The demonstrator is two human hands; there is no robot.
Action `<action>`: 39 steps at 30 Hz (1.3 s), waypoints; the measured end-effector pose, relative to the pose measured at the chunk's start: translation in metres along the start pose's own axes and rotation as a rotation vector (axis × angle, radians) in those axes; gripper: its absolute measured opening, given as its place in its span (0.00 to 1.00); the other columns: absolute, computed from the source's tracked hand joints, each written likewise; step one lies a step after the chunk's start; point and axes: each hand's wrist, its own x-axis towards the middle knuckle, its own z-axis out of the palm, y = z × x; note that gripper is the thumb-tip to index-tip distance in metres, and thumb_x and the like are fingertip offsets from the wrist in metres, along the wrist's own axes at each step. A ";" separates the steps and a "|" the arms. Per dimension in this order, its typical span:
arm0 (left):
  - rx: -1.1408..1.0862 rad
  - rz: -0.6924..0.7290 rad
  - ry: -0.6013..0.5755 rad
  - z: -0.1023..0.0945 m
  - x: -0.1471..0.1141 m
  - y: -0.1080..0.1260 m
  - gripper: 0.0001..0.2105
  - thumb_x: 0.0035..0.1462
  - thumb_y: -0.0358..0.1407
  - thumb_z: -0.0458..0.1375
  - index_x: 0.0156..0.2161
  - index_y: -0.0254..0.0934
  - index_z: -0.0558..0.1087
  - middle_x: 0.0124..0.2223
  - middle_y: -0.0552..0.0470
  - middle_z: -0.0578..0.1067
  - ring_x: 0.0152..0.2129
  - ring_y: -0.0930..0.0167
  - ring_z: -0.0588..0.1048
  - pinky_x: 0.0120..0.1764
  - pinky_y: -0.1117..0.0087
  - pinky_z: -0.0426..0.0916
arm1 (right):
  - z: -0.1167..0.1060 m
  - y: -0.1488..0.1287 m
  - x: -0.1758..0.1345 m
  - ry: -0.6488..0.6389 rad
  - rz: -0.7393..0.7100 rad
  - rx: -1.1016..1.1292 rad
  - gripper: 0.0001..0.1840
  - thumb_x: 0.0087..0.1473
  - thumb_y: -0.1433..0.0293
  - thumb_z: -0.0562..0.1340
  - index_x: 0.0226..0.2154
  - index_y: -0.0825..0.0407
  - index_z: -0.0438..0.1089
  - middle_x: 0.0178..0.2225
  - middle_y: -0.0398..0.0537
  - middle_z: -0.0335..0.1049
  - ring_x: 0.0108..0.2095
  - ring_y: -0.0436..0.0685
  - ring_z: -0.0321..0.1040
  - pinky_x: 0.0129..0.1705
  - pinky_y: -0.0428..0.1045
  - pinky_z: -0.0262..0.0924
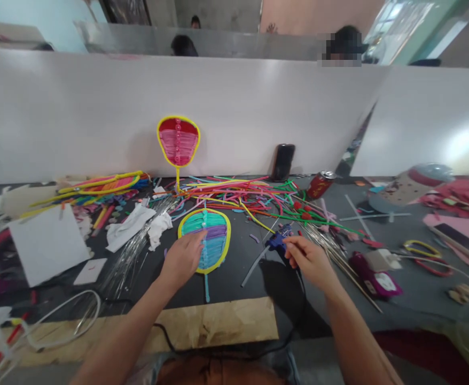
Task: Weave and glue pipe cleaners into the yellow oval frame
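a strip of brown paper lies on the near side of the teal-and-purple paddle, which rests flat on the dark table, its stem pointing toward the person. the left hand lies over the paddle's left part, fingers extended, not wrapped around it. right of the paddle, the right hand is beside a blue glue gun, fingers curled with tips close together; whether they grip anything, i cannot tell. beyond the paddle spreads a heap of colored stems. farther past it, a pink-and-red paddle stands upright, and to the right a dark phone leans against a white partition.
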 end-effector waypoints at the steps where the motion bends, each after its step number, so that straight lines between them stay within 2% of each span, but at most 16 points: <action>1: 0.024 -0.006 0.051 -0.002 0.002 0.003 0.10 0.57 0.32 0.52 0.43 0.37 0.71 0.41 0.44 0.76 0.40 0.63 0.73 0.45 0.64 0.64 | 0.001 0.001 0.000 -0.023 0.009 -0.024 0.14 0.53 0.60 0.57 0.36 0.53 0.68 0.23 0.42 0.67 0.19 0.49 0.64 0.21 0.45 0.60; 2: 0.043 -0.015 0.100 -0.003 0.003 0.005 0.06 0.57 0.35 0.53 0.37 0.38 0.71 0.36 0.46 0.75 0.36 0.64 0.73 0.42 0.66 0.65 | 0.002 0.002 0.002 -0.030 0.014 -0.052 0.14 0.53 0.60 0.57 0.35 0.53 0.68 0.23 0.43 0.68 0.19 0.49 0.64 0.21 0.45 0.59; 3: 0.058 -0.024 0.144 -0.003 0.004 0.006 0.06 0.57 0.37 0.54 0.32 0.38 0.69 0.31 0.48 0.74 0.32 0.66 0.72 0.38 0.68 0.65 | 0.002 0.002 0.003 -0.023 0.013 -0.087 0.13 0.53 0.60 0.56 0.34 0.53 0.68 0.23 0.43 0.68 0.19 0.49 0.64 0.21 0.45 0.59; 5: 0.080 -0.044 0.210 -0.003 0.005 0.007 0.13 0.57 0.40 0.54 0.24 0.39 0.63 0.24 0.54 0.68 0.25 0.70 0.68 0.32 0.71 0.62 | 0.000 0.001 0.010 0.005 -0.006 -0.192 0.13 0.54 0.60 0.55 0.30 0.52 0.68 0.21 0.42 0.68 0.18 0.49 0.64 0.22 0.44 0.58; 7: 0.090 -0.069 0.248 -0.002 0.004 0.003 0.17 0.58 0.41 0.52 0.21 0.39 0.58 0.20 0.56 0.63 0.21 0.72 0.65 0.28 0.72 0.59 | -0.005 -0.002 0.022 0.048 -0.047 -0.343 0.15 0.55 0.59 0.55 0.27 0.52 0.67 0.19 0.40 0.67 0.18 0.49 0.63 0.22 0.44 0.57; 10: 0.096 -0.113 0.255 -0.002 0.001 -0.003 0.18 0.60 0.41 0.48 0.20 0.39 0.56 0.19 0.57 0.60 0.18 0.73 0.63 0.25 0.72 0.55 | -0.014 -0.010 0.051 0.073 -0.109 -0.665 0.16 0.58 0.60 0.53 0.29 0.52 0.68 0.21 0.42 0.70 0.22 0.51 0.66 0.26 0.44 0.58; 13: 0.099 -0.134 0.238 -0.002 -0.004 -0.007 0.18 0.61 0.40 0.46 0.19 0.39 0.56 0.17 0.57 0.60 0.17 0.73 0.63 0.24 0.72 0.54 | -0.012 -0.015 0.089 0.006 -0.126 -0.864 0.12 0.60 0.67 0.53 0.40 0.51 0.70 0.35 0.45 0.75 0.35 0.52 0.71 0.36 0.45 0.61; 16: 0.072 -0.094 0.227 -0.001 -0.007 -0.007 0.19 0.61 0.38 0.44 0.18 0.39 0.57 0.17 0.56 0.62 0.17 0.72 0.64 0.24 0.72 0.55 | 0.000 -0.014 0.130 -0.083 -0.113 -0.966 0.12 0.60 0.72 0.54 0.43 0.49 0.70 0.46 0.47 0.72 0.46 0.54 0.68 0.47 0.46 0.59; 19: 0.006 -0.045 0.257 0.001 -0.009 -0.006 0.18 0.61 0.36 0.43 0.18 0.39 0.58 0.17 0.55 0.63 0.16 0.73 0.64 0.24 0.73 0.56 | 0.013 -0.009 0.162 -0.162 -0.050 -1.082 0.11 0.60 0.69 0.56 0.45 0.52 0.68 0.48 0.51 0.68 0.46 0.56 0.67 0.48 0.53 0.62; 21: -0.037 -0.044 0.301 0.001 -0.010 -0.007 0.17 0.60 0.34 0.44 0.19 0.39 0.58 0.18 0.55 0.64 0.17 0.73 0.65 0.24 0.73 0.58 | 0.017 -0.005 0.176 -0.191 -0.001 -1.150 0.15 0.59 0.65 0.58 0.48 0.53 0.66 0.49 0.52 0.66 0.44 0.57 0.67 0.45 0.56 0.65; 24: -0.109 -0.077 0.339 0.002 -0.012 -0.009 0.14 0.60 0.32 0.45 0.22 0.39 0.62 0.21 0.54 0.68 0.20 0.72 0.68 0.27 0.73 0.62 | 0.020 -0.001 0.189 -0.204 0.045 -1.215 0.16 0.59 0.65 0.58 0.49 0.53 0.65 0.49 0.52 0.65 0.44 0.57 0.67 0.44 0.56 0.65; 29: -0.208 -0.074 0.293 0.005 -0.015 -0.007 0.10 0.60 0.32 0.47 0.31 0.39 0.69 0.29 0.50 0.76 0.29 0.70 0.74 0.36 0.71 0.67 | 0.021 0.000 0.194 -0.187 0.059 -1.193 0.17 0.59 0.65 0.58 0.49 0.54 0.64 0.49 0.52 0.65 0.44 0.57 0.67 0.44 0.57 0.65; 34: -0.205 -0.093 0.311 0.008 -0.013 -0.004 0.05 0.58 0.34 0.52 0.34 0.39 0.70 0.31 0.50 0.77 0.30 0.68 0.75 0.37 0.70 0.68 | 0.015 0.002 0.193 -0.104 0.048 -0.975 0.16 0.59 0.65 0.58 0.49 0.53 0.65 0.49 0.52 0.65 0.44 0.56 0.67 0.44 0.57 0.65; 36: -0.208 -0.063 0.317 0.008 -0.012 -0.003 0.04 0.56 0.35 0.54 0.32 0.39 0.70 0.30 0.51 0.77 0.29 0.68 0.75 0.37 0.70 0.68 | 0.009 0.004 0.191 -0.031 0.032 -0.832 0.12 0.58 0.65 0.59 0.43 0.54 0.68 0.44 0.50 0.69 0.41 0.55 0.68 0.43 0.54 0.65; 39: -0.205 0.000 0.317 0.008 -0.011 -0.003 0.04 0.55 0.34 0.55 0.30 0.39 0.70 0.28 0.51 0.77 0.28 0.69 0.75 0.36 0.69 0.67 | -0.001 0.005 0.189 0.108 0.010 -0.559 0.10 0.54 0.64 0.58 0.31 0.55 0.69 0.29 0.45 0.72 0.31 0.52 0.68 0.32 0.47 0.62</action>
